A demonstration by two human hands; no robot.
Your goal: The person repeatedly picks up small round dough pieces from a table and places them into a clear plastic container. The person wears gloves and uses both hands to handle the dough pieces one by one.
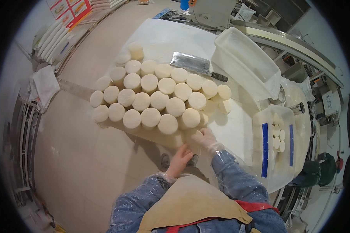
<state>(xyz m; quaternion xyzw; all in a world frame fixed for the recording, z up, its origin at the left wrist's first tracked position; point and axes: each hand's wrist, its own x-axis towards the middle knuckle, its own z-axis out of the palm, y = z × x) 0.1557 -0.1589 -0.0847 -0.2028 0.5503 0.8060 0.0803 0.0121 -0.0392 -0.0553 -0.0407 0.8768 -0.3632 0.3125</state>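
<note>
Many pale, flat-topped cylinders (158,100) that look like dough stand close together on the white table (237,130); a few at the right end lean or lie. My right hand (205,139), in a thin clear glove, is closed round a pale piece (191,136) at the near table edge, which looks like one more cylinder. Just below it my left hand (178,161) is closed with its fingertips near that piece; whatever they hold is hidden. A cleaver (190,62) with a dark handle lies behind the cylinders.
Behind, to the right, is a tilted white plastic tub (246,58). A second tub (256,155) with blue strips, at the right, contains several small white pieces (276,134). A person in dark green (318,171) is at the far right. Stacked white sacks (52,44) stand far left.
</note>
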